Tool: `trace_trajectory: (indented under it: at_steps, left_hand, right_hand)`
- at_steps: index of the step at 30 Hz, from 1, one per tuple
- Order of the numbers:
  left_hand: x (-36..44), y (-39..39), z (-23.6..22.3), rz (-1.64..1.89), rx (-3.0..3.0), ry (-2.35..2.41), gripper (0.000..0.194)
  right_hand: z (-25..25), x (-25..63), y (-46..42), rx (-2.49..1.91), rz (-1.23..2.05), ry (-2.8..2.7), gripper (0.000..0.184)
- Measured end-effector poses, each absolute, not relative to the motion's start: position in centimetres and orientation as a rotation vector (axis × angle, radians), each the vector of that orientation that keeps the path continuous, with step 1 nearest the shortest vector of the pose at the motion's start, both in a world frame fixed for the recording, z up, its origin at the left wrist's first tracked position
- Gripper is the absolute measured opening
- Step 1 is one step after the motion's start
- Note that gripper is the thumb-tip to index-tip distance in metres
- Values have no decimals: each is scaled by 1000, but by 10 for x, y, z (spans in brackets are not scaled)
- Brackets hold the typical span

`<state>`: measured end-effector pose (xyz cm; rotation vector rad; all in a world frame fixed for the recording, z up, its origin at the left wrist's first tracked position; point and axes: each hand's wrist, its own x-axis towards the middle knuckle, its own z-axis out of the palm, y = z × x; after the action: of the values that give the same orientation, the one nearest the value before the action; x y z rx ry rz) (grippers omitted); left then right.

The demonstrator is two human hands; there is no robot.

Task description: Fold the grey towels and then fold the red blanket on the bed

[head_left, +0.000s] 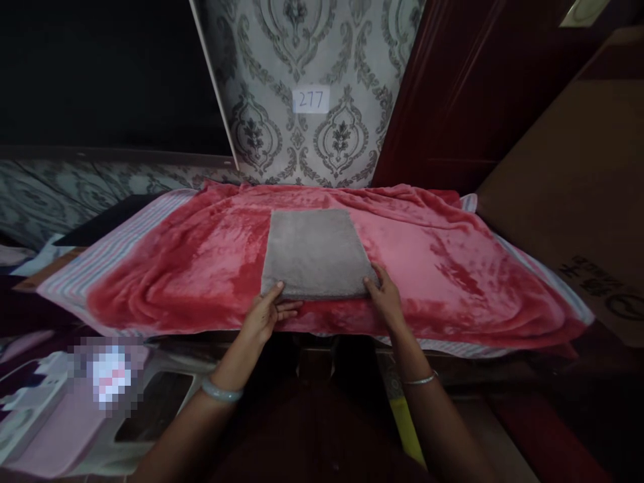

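Grey cloth (316, 253): lies flat on the red blanket (417, 258), near its middle, in a neat four-sided shape with its near edge toward the person; that edge looks thick, as if the cloth is folded in layers.
Left hand (262, 315): closed on the near left corner, thumb on top, other fingers low in front of the edge and partly spread; how firmly it presses I cannot tell.
Right hand (385, 295): closed on the near right corner, thumb on top and a finger along the side edge; its other fingers are mostly hidden.
Weight: probably light, easily managed by two hands.
Feel: the short, plush-looking surface suggests something soft and limp, not fragile, and unlikely to slide out of the fingers.
Weak point: with little stiffness, it would likely sag in the middle if lifted by the corners alone, and loose layers could shift apart.
Where to hold: both near corners make sound holds, with all layers pinched together; a palm slid underneath would support the middle better.
Surface below: the blanket looks soft and rumpled toward its far edge, so the cloth's underside may drag on it; a striped sheet (131, 227) shows beyond the blanket's left side.
Wall (296, 40): patterned, behind the blanket, with a paper label (310, 99) reading 277.
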<state>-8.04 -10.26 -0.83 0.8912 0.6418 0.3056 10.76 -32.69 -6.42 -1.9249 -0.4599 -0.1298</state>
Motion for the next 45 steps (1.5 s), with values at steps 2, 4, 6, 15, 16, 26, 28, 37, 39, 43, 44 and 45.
trace_trajectory:
  at_steps: [2,4,6,15,16,26,28,37,39,43,44,45]
  left_hand:
    - [-79,-105,-10,326,879,642,37]
    - [-78,-105,-13,337,871,665,33]
    - [-76,-104,-16,347,864,685,28]
    - [-95,-91,-1,417,916,631,23]
    - [-100,-89,0,405,917,636,24]
    - [-108,-58,9,242,657,614,16]
    - [-101,-45,11,215,658,586,14]
    - [-40,-2,16,87,749,482,15]
    - [-25,5,17,64,754,483,15]
    - [1,17,22,32,763,535,15]
    - [6,20,23,30,769,547,14]
    - [11,22,23,28,779,567,14]
  right_hand:
    - [-65,107,-326,-1917,-127,-447,65]
    - [-67,108,-325,-1908,-116,-445,66]
    - [-68,110,-323,-1890,-114,-454,65]
    - [-47,88,-327,-1641,29,-453,74]
    - [-48,84,-330,-1632,67,-449,74]
    - [-51,110,-331,-1599,300,-371,83]
    - [-44,122,-326,-1598,343,-359,85]
    - [-27,172,-289,-1589,452,-303,66]
    - [-28,182,-279,-1603,412,-322,60]
    - [-28,198,-263,-1619,348,-311,52]
    - [-28,200,-260,-1605,350,-319,50]
    - [-28,202,-258,-1577,359,-342,49]
